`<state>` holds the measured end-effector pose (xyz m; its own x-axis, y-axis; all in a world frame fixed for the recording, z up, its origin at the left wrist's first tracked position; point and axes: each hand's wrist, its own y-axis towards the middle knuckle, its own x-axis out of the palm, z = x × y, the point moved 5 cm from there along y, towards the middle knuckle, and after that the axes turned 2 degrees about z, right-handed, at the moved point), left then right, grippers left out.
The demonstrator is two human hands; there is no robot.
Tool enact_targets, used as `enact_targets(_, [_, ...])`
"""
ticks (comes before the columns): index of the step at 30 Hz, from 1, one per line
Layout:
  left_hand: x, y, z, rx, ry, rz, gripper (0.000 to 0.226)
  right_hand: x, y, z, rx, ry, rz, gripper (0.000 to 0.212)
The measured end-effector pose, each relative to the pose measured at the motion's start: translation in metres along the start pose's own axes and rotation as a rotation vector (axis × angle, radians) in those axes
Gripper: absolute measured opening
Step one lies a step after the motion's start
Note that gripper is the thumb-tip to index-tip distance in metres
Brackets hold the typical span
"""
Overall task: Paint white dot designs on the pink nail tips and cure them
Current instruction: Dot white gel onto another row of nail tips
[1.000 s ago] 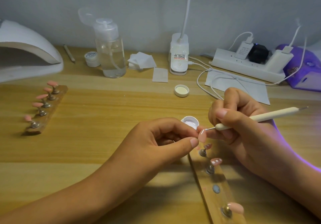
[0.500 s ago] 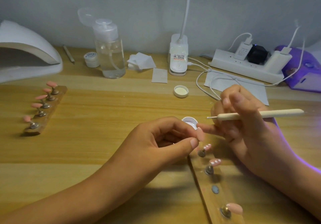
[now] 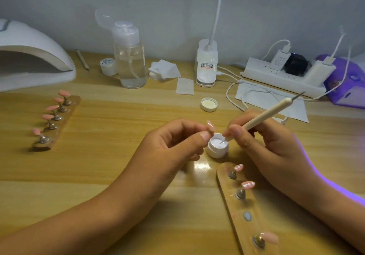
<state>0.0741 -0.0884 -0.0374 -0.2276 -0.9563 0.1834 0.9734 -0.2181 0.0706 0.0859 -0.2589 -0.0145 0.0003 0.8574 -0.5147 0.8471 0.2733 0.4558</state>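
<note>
a: while the right hand (image 3: 264, 144) grips the stick (image 3: 272, 113), where is its tip?
b: down in the little white pot (image 3: 217, 148), near the middle of the table (image 3: 98, 165). thumb and fingers are curled round the stick's lower end.
a: and the left hand (image 3: 173, 146)?
b: it pinches one pink nail tip (image 3: 211, 125) between thumb and forefinger, just beside the pot on its left, other fingers curled in.
a: the rest of the tips?
b: two dotted tips (image 3: 239, 167) stand on the wooden strip (image 3: 229, 205) by the front edge, a plain tip (image 3: 270, 238) nearer that edge. five more sit on a second strip (image 3: 65, 119) toward the left edge, with the lamp (image 3: 29, 57) in the far left corner.
</note>
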Motion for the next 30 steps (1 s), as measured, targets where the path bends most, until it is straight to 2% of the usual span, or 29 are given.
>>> enact_targets(5, [0.000,0.000,0.000,-0.010,-0.006,-0.010,0.019,0.003,0.002,0.001,-0.030,-0.063,-0.049,0.024])
enact_targets(8, [0.001,0.000,0.001,-0.020,-0.015,-0.008,0.017,0.002,0.001,0.000,-0.022,-0.025,-0.035,0.020])
enact_targets(15, [0.007,-0.004,0.005,-0.005,0.019,-0.062,0.010,-0.013,-0.001,0.004,0.150,0.440,0.180,0.007])
enact_targets(20, [0.013,-0.006,0.004,-0.008,0.080,-0.140,0.008,-0.010,-0.001,0.008,0.279,0.731,0.157,0.023])
enact_targets(22, [0.015,-0.006,0.004,-0.007,0.101,-0.164,0.008,-0.006,0.000,0.004,0.291,0.841,0.109,0.020])
enact_targets(30, [0.016,-0.007,0.004,-0.005,0.130,-0.179,0.008,0.001,-0.001,-0.004,0.302,0.851,0.024,0.021])
